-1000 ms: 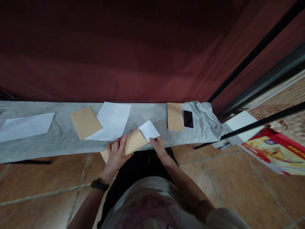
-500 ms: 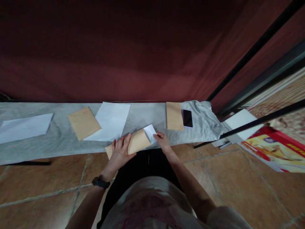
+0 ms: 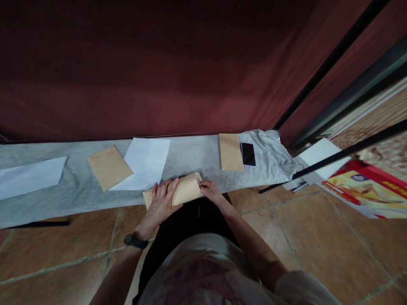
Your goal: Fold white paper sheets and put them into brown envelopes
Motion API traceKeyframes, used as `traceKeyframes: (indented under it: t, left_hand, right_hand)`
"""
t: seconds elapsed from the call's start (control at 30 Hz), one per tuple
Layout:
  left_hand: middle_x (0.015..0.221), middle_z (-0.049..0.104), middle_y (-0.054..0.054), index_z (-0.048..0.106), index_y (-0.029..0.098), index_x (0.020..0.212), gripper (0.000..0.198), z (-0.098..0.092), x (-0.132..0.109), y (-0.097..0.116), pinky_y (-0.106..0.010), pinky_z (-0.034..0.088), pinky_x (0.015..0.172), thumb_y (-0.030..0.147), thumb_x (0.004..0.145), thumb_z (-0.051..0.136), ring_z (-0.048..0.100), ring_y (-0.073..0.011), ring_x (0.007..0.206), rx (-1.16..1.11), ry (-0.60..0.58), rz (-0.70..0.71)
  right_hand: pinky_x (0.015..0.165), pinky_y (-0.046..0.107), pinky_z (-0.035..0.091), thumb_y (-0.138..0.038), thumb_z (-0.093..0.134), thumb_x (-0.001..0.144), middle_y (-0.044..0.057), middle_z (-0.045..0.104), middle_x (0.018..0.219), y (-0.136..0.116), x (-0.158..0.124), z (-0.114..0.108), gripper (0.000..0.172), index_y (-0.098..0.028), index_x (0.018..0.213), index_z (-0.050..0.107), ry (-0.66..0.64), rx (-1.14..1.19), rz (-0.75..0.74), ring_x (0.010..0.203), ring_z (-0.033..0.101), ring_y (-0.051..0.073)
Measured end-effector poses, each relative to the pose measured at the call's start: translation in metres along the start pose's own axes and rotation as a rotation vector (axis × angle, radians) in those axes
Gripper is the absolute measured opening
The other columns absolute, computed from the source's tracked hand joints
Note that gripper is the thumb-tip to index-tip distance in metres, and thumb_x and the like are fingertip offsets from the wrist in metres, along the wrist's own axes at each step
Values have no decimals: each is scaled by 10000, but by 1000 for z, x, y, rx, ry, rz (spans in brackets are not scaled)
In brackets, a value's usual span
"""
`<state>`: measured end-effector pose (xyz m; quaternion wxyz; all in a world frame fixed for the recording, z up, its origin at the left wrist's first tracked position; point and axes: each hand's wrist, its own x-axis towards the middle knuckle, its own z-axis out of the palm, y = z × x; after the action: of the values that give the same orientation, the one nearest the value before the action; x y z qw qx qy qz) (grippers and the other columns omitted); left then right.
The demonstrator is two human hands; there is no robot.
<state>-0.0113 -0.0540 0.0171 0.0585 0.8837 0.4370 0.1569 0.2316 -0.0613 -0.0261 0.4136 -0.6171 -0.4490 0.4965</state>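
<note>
My left hand (image 3: 163, 201) lies across a brown paper envelope (image 3: 186, 189) at the front edge of the cloth-covered bench, holding it with the fingers on top. The envelope bulges, and its mouth gapes to the right. Inside that mouth shows a sliver of folded white paper (image 3: 197, 178); most of it is hidden in the envelope. My right hand (image 3: 210, 190) is closed at the mouth, its fingertips pinching the paper's end, partly out of sight.
A second brown envelope (image 3: 110, 167) overlaps a white sheet (image 3: 148, 163) on the left. Another white sheet (image 3: 32, 176) lies farther left. More brown envelopes (image 3: 231, 152) sit beside a phone (image 3: 248, 154) on the right. A red and yellow box (image 3: 365, 188) stands beyond the bench's end.
My right hand has moved slightly left and down to the envelope's mouth. The white paper that stuck out has slid almost wholly inside. My left hand keeps its hold.
</note>
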Motion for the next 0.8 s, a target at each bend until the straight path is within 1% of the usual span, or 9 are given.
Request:
traceKeyframes:
  t: [0.1, 0.3, 0.37, 0.43, 0.5, 0.57, 0.67, 0.73, 0.8]
  left_hand:
    - [1466, 454, -205, 181, 218, 1618, 1034, 0, 0, -3, -630, 189, 1205, 369, 770, 753, 416, -390, 1396, 9, -13, 17]
    - [1479, 442, -210, 149, 230, 1623, 1035, 1, 2, -3, -626, 206, 1200, 367, 787, 744, 409, -384, 1404, 9, -3, 29]
    - [1481, 447, -214, 155, 223, 1621, 1011, 0, 3, -1, -628, 211, 1197, 373, 803, 729, 410, -384, 1404, 8, 3, 33]
    - [1491, 445, -216, 171, 218, 1617, 986, -1, 4, 0, -630, 207, 1199, 375, 813, 719, 413, -384, 1405, 0, 11, 37]
    - [1498, 444, -217, 198, 214, 1612, 965, -2, 5, 0, -631, 195, 1203, 373, 815, 718, 418, -384, 1406, -11, 20, 43]
    - [1502, 445, -216, 221, 214, 1606, 944, -3, 6, 0, -627, 184, 1209, 368, 818, 717, 416, -381, 1413, -18, 24, 46]
    - [1515, 437, -219, 228, 211, 1605, 924, -4, 8, -1, -615, 178, 1217, 359, 831, 711, 386, -377, 1446, -17, 22, 56]
    - [1552, 400, -220, 220, 215, 1608, 925, -5, 9, -1, -616, 171, 1221, 346, 835, 712, 336, -383, 1481, -9, 17, 60]
    - [1608, 333, -210, 211, 236, 1612, 923, -6, 10, 0, -634, 154, 1221, 330, 841, 710, 273, -394, 1515, 1, 24, 42]
  right_hand:
    - [593, 235, 420, -213, 580, 726, -52, 613, 601, 0, -1, 1, 135, -214, 687, 709, 7, 2, -8, 604, 560, 132]
    - [716, 249, 504, -236, 598, 777, -24, 690, 791, -3, -1, 5, 69, -232, 813, 656, 101, 22, -72, 751, 638, 153]
    - [697, 243, 513, -224, 607, 778, -17, 695, 823, -4, -2, 6, 152, -239, 925, 644, 182, 35, -90, 746, 643, 153]
    - [637, 239, 506, -209, 626, 765, -17, 691, 821, -6, -4, 6, 327, -239, 1090, 626, 237, 49, -71, 692, 634, 153]
    - [586, 240, 487, -201, 643, 746, -24, 689, 796, -9, -5, 5, 436, -233, 1180, 621, 226, 70, -23, 641, 619, 153]
    - [585, 240, 480, -208, 647, 736, -29, 692, 761, -12, -7, 5, 352, -223, 1086, 685, 177, 107, 19, 637, 617, 151]
    - [580, 230, 469, -244, 646, 736, -34, 674, 658, -15, -8, 5, 100, -205, 790, 720, 131, 156, 53, 623, 608, 144]
    - [551, 223, 452, -269, 648, 734, -39, 641, 590, -16, -8, 5, 98, -197, 682, 691, 142, 176, 62, 585, 584, 136]
    - [555, 224, 457, -286, 651, 734, -38, 632, 577, -15, -6, 5, 125, -194, 652, 673, 167, 207, 61, 585, 582, 135]
